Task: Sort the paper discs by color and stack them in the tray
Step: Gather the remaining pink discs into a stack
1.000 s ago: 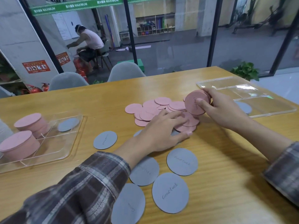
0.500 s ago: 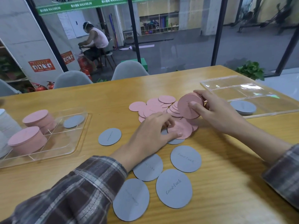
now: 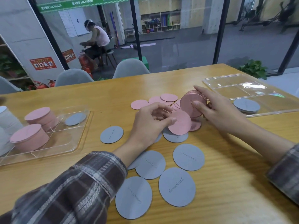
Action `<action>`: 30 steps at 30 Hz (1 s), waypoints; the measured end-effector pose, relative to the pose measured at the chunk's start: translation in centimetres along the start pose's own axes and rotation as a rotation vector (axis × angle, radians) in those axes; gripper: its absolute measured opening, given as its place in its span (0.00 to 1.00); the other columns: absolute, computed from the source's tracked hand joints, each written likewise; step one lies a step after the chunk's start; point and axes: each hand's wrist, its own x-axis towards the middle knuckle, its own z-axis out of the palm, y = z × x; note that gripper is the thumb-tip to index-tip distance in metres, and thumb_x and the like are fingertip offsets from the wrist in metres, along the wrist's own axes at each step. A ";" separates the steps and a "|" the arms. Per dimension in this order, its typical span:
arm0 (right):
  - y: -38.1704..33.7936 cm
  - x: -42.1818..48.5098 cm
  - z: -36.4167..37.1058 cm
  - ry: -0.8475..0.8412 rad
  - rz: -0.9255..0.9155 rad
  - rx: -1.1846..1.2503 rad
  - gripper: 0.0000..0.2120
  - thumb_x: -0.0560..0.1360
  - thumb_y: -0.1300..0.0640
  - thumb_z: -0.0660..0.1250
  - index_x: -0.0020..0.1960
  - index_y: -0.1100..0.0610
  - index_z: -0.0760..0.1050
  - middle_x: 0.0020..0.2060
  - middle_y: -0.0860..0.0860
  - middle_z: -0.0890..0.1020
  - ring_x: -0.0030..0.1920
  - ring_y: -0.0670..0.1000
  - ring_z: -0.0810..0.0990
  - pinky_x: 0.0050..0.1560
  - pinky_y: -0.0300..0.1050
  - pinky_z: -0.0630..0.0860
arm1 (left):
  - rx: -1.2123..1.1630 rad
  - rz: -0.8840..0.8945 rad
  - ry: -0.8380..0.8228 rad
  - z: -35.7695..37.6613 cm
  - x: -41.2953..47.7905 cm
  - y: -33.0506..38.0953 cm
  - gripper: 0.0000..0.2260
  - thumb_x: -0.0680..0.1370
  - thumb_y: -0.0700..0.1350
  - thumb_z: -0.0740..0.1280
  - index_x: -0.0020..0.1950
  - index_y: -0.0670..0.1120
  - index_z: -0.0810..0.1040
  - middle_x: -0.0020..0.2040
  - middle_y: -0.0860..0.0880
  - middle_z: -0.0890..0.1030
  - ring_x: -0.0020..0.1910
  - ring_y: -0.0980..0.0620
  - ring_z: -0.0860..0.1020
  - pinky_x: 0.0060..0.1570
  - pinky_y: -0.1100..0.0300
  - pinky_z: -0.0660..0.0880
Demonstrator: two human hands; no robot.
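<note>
While the left tray (image 3: 64, 140) holds two pink stacks (image 3: 29, 138) and the right tray (image 3: 234, 92) a short grey pile (image 3: 246, 105), much remains: loose grey discs (image 3: 177, 186) and loose pink discs (image 3: 169, 97) lie on the table (image 3: 239, 183). The right hand (image 3: 221, 110) grips a pink bundle (image 3: 188, 102); the left hand (image 3: 148, 125) pinches one pink disc (image 3: 181, 123).

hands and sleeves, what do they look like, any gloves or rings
The left hand and right hand are bare: no gloves, rings or watch in view. The left sleeve and right sleeve are plaid shirt cloth, brown and grey checks with pale stripes.
</note>
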 end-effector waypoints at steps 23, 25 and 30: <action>-0.7 -0.8 1.6 -0.177 -0.041 0.255 0.20 0.85 0.49 0.55 0.77 0.41 0.65 0.66 0.41 0.75 0.64 0.36 0.71 0.64 0.40 0.67 | 0.082 0.115 0.091 0.7 -0.3 -0.1 0.09 0.73 0.40 0.80 0.50 0.46 0.83 0.41 0.48 0.83 0.40 0.53 0.81 0.42 0.65 0.79; -0.8 -0.9 1.7 -0.181 -0.059 0.245 0.21 0.85 0.48 0.54 0.78 0.43 0.64 0.71 0.38 0.71 0.72 0.37 0.65 0.73 0.41 0.61 | 0.091 0.121 0.095 0.8 -0.3 -0.1 0.09 0.73 0.40 0.80 0.48 0.45 0.83 0.40 0.50 0.83 0.39 0.53 0.81 0.42 0.64 0.79; -1.2 -0.7 1.6 -0.218 -0.100 0.071 0.30 0.81 0.40 0.58 0.80 0.44 0.57 0.68 0.44 0.72 0.68 0.42 0.69 0.66 0.39 0.64 | 0.106 0.147 0.080 1.1 -0.1 -0.1 0.08 0.72 0.39 0.80 0.47 0.44 0.83 0.38 0.57 0.80 0.37 0.59 0.79 0.39 0.66 0.78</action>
